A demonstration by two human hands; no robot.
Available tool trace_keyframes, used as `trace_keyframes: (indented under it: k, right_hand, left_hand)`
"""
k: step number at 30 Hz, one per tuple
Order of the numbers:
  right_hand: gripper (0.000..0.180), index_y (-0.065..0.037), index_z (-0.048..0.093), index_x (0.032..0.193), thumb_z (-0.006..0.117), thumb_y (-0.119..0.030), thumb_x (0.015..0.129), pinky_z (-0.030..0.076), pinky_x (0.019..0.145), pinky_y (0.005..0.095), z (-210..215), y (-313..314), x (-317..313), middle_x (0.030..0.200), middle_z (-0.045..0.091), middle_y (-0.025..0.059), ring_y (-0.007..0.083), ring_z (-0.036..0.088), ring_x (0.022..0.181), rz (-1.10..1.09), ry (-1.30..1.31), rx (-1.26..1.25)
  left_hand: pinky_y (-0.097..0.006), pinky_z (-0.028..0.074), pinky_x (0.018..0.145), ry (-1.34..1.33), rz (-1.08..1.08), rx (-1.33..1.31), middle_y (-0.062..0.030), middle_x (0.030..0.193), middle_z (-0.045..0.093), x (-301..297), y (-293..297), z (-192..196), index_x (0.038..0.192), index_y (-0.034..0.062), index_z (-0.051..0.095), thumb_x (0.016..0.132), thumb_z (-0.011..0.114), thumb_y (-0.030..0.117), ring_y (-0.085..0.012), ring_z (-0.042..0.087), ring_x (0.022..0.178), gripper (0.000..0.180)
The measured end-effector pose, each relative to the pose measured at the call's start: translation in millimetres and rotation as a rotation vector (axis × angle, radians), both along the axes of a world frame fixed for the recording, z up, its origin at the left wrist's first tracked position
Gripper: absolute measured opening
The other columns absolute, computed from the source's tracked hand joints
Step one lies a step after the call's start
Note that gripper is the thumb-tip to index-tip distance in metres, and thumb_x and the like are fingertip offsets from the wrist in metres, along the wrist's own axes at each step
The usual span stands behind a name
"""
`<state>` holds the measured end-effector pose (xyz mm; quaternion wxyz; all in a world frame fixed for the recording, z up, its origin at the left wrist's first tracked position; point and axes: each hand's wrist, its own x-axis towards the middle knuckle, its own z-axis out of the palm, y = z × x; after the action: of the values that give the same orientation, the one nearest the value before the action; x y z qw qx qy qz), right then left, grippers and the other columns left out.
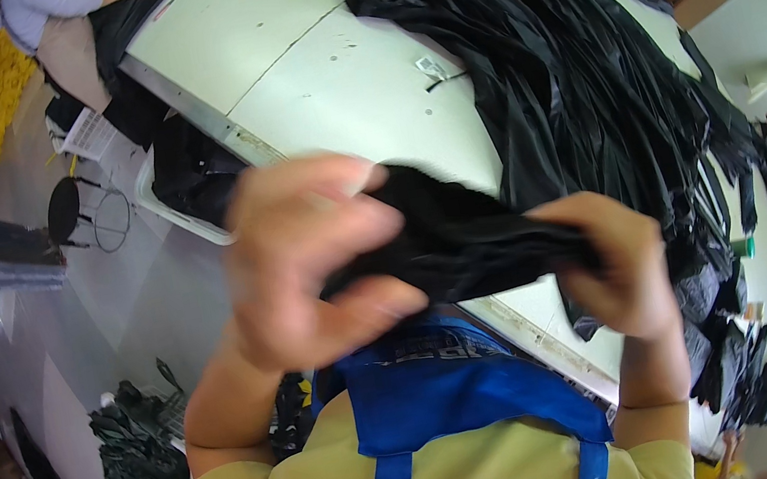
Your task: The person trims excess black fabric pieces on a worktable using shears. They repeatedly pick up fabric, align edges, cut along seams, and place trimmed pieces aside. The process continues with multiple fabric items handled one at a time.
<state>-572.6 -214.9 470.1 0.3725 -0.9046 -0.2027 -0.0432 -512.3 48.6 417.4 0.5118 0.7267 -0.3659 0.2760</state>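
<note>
1. Left hand point(306, 263): fingers closed on one end of a black cloth strip point(453, 233).
2. Right hand point(616, 266): fingers clamp the other end.
3. Strip held above the white bench point(326, 77) edge, near the black fabric pile point(568, 66).

free: bare white table point(316, 78) ahead-left of my hands, only a small tag point(432, 69) on it | blocked: black fabric heap point(579, 75) covers the table's right side | left edge: white bin point(156, 198) of dark cloth beside the table | floor left: stool point(64, 209), dark pile point(140, 453)
</note>
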Motion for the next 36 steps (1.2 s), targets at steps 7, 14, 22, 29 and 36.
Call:
trace_keyframes:
  k: [7, 14, 22, 29, 36]
  right_hand:
    - [0.035, 0.006, 0.061, 0.096, 0.061, -0.004, 0.063, 0.044, 0.079, 0.0312, 24, -109, -39, 0.091, 0.063, 0.0137, 0.0208, 0.057, 0.080, -0.213, -0.109, 0.378]
    - [0.035, 0.005, 0.061, 0.099, 0.060, -0.006, 0.066, 0.045, 0.080, 0.0310, 30, -145, -47, 0.093, 0.063, 0.0135, 0.0211, 0.058, 0.083, -0.311, -0.184, 0.456]
    - [0.035, 0.005, 0.060, 0.102, 0.059, -0.009, 0.070, 0.046, 0.082, 0.0309, 71, -235, -18, 0.096, 0.063, 0.0134, 0.0214, 0.058, 0.086, -0.562, -0.247, 0.552]
    - [0.034, 0.004, 0.060, 0.105, 0.058, -0.011, 0.074, 0.046, 0.083, 0.0308, 71, -294, 7, 0.098, 0.064, 0.0132, 0.0216, 0.059, 0.089, -0.650, -0.235, 0.646]
    - [0.034, 0.004, 0.060, 0.107, 0.057, -0.013, 0.078, 0.047, 0.084, 0.0306, 103, -316, 35, 0.101, 0.064, 0.0130, 0.0219, 0.060, 0.092, -0.724, -0.293, 0.695]
  left_hand:
    - [-0.043, 0.046, 0.089, 1.167, -0.032, 0.346, -0.0199, 0.106, 0.063, -45, 12, -221, 0.109, 0.0008, 0.059, 0.099, 0.044, 0.036, -0.0375, 0.060, 0.100, 0.040]
    - [-0.037, 0.044, 0.091, 1.546, -0.736, 0.311, -0.0175, 0.109, 0.066, -50, -13, -197, 0.103, -0.0018, 0.065, 0.093, 0.049, 0.026, -0.0253, 0.060, 0.103, 0.034]
    - [-0.033, 0.047, 0.092, 1.440, -0.497, -0.933, -0.0130, 0.110, 0.068, -45, 41, -139, 0.108, -0.0040, 0.066, 0.098, 0.055, 0.034, -0.0200, 0.064, 0.101, 0.041]
    - [-0.023, 0.044, 0.084, 1.218, -0.209, -1.058, -0.0034, 0.094, 0.059, -44, 54, -87, 0.122, 0.0002, 0.044, 0.087, 0.071, 0.012, -0.0090, 0.055, 0.088, 0.046]
    - [-0.029, 0.046, 0.072, 0.678, 0.162, 0.288, -0.0086, 0.096, 0.058, -18, 91, -25, 0.100, 0.0034, 0.063, 0.068, 0.080, 0.005, -0.0183, 0.058, 0.084, 0.036]
